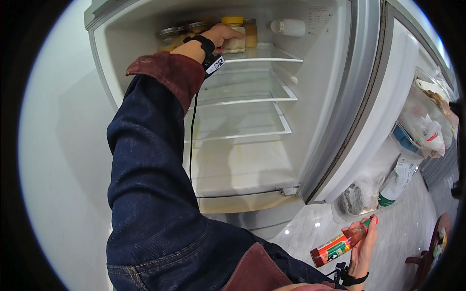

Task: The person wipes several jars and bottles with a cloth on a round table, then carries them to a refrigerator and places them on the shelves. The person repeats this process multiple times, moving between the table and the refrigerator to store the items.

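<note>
My left hand (222,33) reaches onto the top shelf of an open refrigerator. A finger lies across the front of a glass jar with a yellow lid (233,43); whether the hand grips the jar cannot be told. Close by on the right stands another glass jar (250,33) with tan contents. Several jars with metal lids (169,32) sit to the left, partly hidden by my wrist. At the lower right, my right hand (361,243) holds a glass bottle of red sauce (332,250) with a red cap, tilted, its base pointing down and left.
Glass shelves with white edges (260,99) fill the refrigerator. The open door (367,112) stands on the right, its bins holding plastic bags (422,127) and a white and green package (397,182). A black cable (193,138) hangs beside my left sleeve. A dark red stool (424,260) is at lower right.
</note>
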